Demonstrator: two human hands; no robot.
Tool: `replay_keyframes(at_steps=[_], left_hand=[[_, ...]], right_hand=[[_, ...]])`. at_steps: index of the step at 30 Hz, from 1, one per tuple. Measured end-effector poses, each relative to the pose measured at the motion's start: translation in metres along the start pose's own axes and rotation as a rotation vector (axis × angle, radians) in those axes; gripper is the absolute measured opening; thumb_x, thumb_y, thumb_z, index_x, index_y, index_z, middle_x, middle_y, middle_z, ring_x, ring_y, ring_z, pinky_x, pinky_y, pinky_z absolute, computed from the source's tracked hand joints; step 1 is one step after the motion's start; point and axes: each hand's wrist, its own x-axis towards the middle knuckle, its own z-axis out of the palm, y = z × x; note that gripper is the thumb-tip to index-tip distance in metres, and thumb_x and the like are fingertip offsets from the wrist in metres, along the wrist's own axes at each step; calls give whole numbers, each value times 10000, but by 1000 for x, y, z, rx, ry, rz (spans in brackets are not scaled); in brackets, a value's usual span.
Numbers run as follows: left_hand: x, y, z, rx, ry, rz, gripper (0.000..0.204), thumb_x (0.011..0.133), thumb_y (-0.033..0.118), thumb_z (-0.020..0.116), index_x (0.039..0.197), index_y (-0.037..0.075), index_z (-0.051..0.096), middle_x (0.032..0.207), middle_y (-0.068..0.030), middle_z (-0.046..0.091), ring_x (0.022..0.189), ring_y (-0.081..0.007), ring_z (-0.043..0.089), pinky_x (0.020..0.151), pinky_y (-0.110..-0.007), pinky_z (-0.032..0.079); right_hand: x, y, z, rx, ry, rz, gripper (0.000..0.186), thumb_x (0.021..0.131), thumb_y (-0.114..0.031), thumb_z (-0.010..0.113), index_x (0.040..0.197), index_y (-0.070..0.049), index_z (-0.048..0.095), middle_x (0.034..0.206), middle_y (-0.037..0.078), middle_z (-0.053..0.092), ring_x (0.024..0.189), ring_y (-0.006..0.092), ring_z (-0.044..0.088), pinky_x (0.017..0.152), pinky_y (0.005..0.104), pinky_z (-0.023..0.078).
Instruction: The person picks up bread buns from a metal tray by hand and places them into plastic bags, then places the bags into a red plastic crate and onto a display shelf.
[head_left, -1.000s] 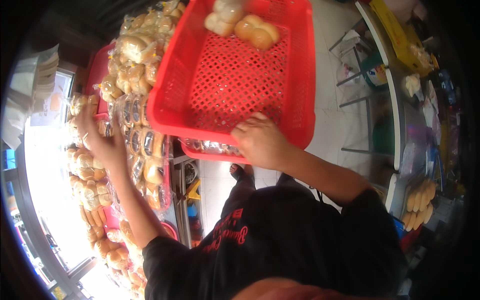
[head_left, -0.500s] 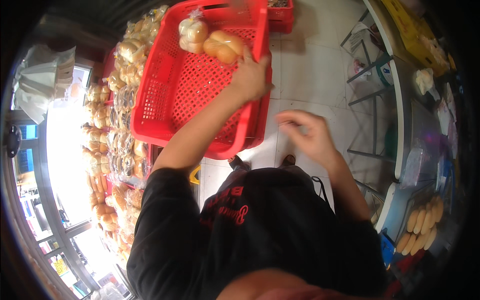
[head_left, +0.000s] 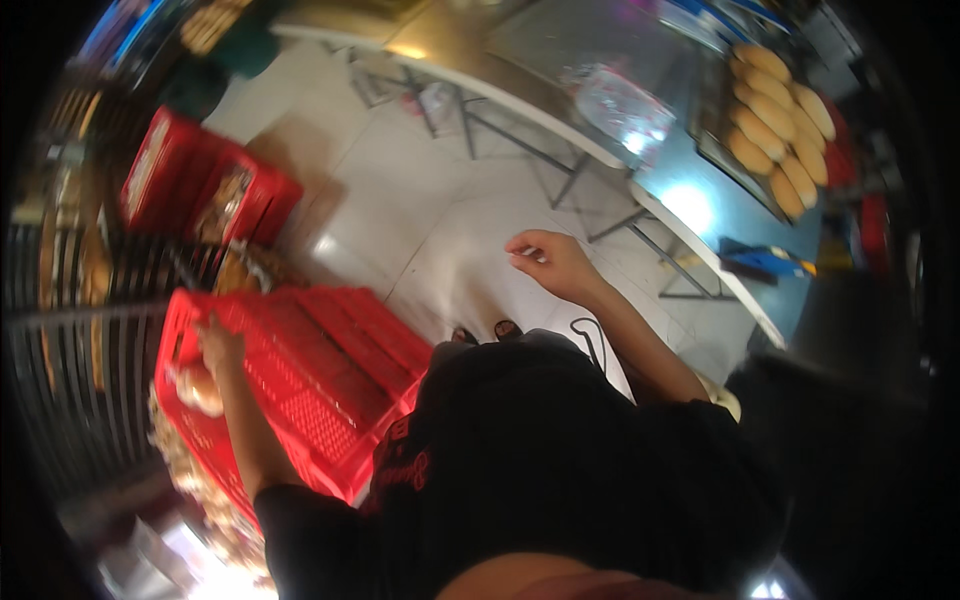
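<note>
My left hand [head_left: 218,348] reaches into the far left end of a red plastic crate [head_left: 330,425], close to its rim. Its fingers look stretched out, though motion smears them, and I see nothing held in them. Beside the left wrist, inside the crate, lies a bagged bread roll [head_left: 200,390], partly hidden by my arm. Over the floor on the right hangs my right hand [head_left: 550,262], empty, with loosely bent fingers and a gap between thumb and fingers.
Other red crates [head_left: 215,180] stand at the far left by a dark slatted rack [head_left: 85,330]. A long worktable [head_left: 590,90] runs along the far right, bearing a tray of long rolls [head_left: 775,125] and a plastic bag [head_left: 625,110]. Bagged bread [head_left: 190,465] lines the near left.
My view has swung to the right, so the crate now appears lower left and the worktable lies across the far side. My left hand has shifted off the bread toward the crate's rim.
</note>
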Motion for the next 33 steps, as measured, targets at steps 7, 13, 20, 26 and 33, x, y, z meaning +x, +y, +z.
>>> replay_keyframes(at_steps=[7,13,20,26,33], left_hand=[[24,39,-7,-105,113,-227,678,781,403,694,1366,244,389,1210,-244,497,1006,-405,591,823,-492,512],[6,60,-14,-168,175,-385,665,798,434,671,1377,284,380,1119,-251,553,955,-386,610,771,-526,496],[29,88,-29,-201,207,-532,776,770,437,702,1431,332,308,1288,-270,454,1151,-436,493,821,-618,429],[95,175,-58,-174,363,-302,916,695,434,769,1459,331,273,1480,-199,267,1332,-456,260,930,-717,288],[184,244,-143,-267,573,-51,839,636,309,806,1378,215,427,1387,-218,400,1312,-432,312,1057,-560,283]], right_hand=[[19,22,-63,-401,256,3,245,818,-178,662,1026,-49,652,1031,147,650,911,283,630,798,357,490],[76,24,-83,-620,101,210,299,812,-239,656,1050,-59,641,1053,193,611,1013,354,580,898,423,441],[212,-22,-103,-736,148,154,332,812,-288,658,1071,-80,642,1141,162,589,1066,353,552,926,412,435],[326,-16,-122,-838,195,104,328,797,-277,661,1052,-71,645,1081,164,591,1029,355,559,891,426,451],[462,-15,-93,-526,124,-217,310,807,-250,682,1034,-42,649,1101,153,618,1068,328,565,929,392,439]])
